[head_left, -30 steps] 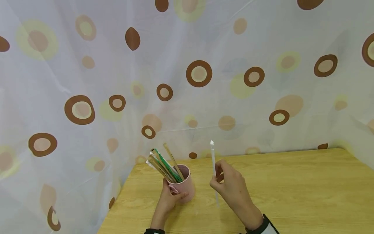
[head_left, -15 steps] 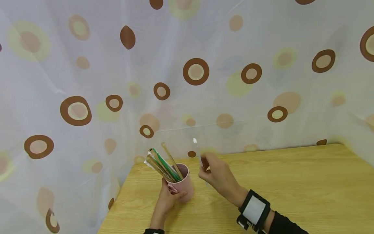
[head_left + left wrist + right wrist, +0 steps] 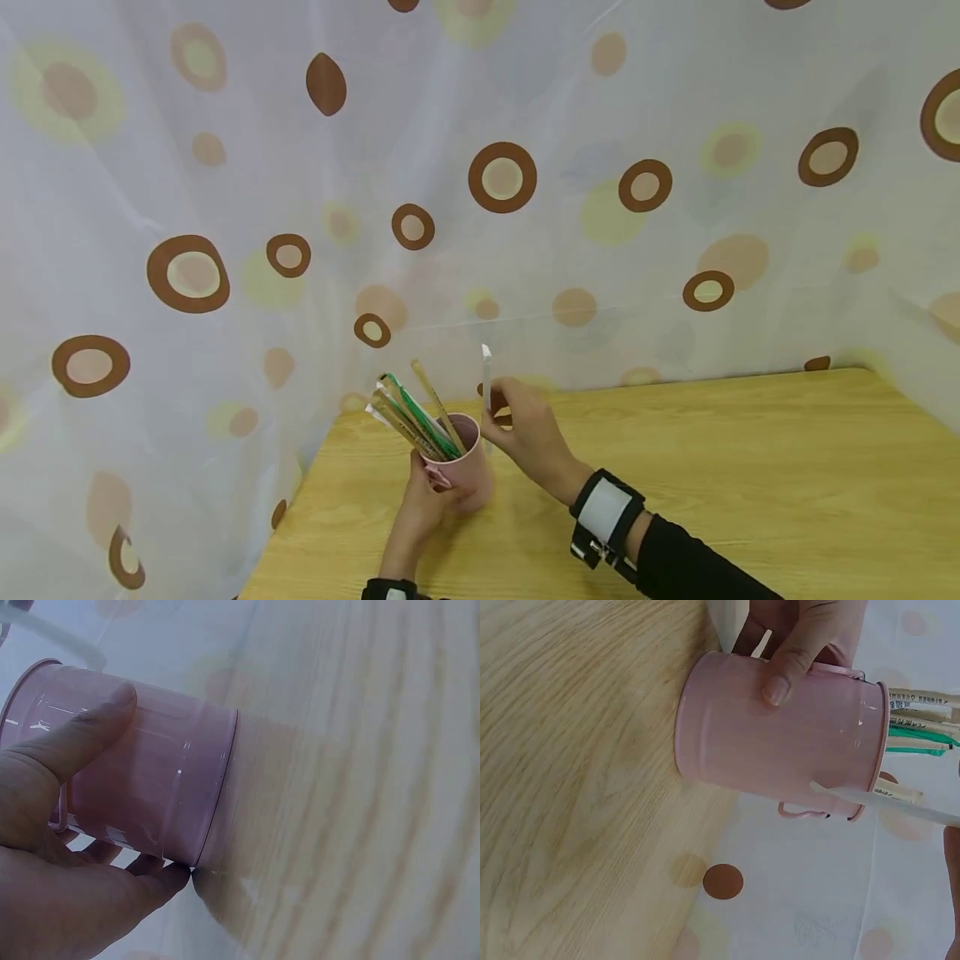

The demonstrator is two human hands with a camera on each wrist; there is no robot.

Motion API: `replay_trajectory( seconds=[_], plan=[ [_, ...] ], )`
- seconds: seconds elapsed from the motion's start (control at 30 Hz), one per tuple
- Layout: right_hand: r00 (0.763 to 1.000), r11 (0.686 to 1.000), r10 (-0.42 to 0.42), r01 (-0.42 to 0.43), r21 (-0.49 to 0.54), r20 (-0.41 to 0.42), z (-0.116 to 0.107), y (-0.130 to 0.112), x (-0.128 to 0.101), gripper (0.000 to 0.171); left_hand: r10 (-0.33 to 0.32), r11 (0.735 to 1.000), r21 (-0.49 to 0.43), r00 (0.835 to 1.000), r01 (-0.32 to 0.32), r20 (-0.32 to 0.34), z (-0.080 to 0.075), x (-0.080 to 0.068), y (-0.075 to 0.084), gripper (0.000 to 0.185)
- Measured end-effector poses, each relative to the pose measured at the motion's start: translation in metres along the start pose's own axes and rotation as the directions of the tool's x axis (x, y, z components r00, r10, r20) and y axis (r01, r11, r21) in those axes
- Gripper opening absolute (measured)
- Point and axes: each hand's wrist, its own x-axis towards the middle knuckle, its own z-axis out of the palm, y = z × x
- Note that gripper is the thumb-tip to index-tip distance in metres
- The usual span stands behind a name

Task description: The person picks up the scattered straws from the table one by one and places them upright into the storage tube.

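Pink metal is filling the left hand (image 3: 423,504), which is gripping the cup (image 3: 461,471) with thumb and fingers curled round its wall, near the back left corner of the wooden table (image 3: 750,475). Wrapped sticks (image 3: 412,417) are leaning out of the cup. Just beside its rim, the right hand (image 3: 525,433) is pinching a white wrapped straw (image 3: 486,375) upright before the spotted curtain (image 3: 225,208).
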Motion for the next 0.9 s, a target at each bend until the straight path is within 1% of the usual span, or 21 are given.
replay_trajectory(
  seconds=[0.1, 0.23, 0.5, 0.73, 0.9],
  plan=[
    [0.999, 1.0, -0.021, 0.021, 0.016, -0.025, 0.007, -0.004, 0.006, 0.028, -0.001, 1.0, -0.008, 1.0, 0.001, 0.009, -0.001, 0.002, 0.002, 0.091],
    [0.998, 0.998, -0.052, 0.052, 0.024, -0.022, 0.015, -0.008, 0.011, 0.028, -0.014, 0.999, -0.031, 1.0, 0.014, 0.019, 0.0, 0.001, 0.002, 0.092],
    [0.997, 0.998, -0.07, 0.07, 0.005, -0.033, 0.019, -0.014, 0.023, 0.029, -0.014, 0.999, -0.047, 1.0, 0.015, 0.012, -0.001, 0.0, 0.002, 0.092],
    [0.999, 0.999, -0.038, 0.039, 0.032, -0.014, 0.019, -0.016, 0.029, 0.024, 0.015, 0.997, -0.081, 1.0, -0.014, 0.011, 0.001, 0.0, 0.001, 0.09],
    [0.999, 0.998, -0.021, 0.019, 0.06, 0.042, 0.023, -0.018, 0.031, 0.024, 0.01, 0.997, -0.073, 1.0, -0.009, 0.005, 0.001, -0.001, 0.002, 0.091]
  ],
)
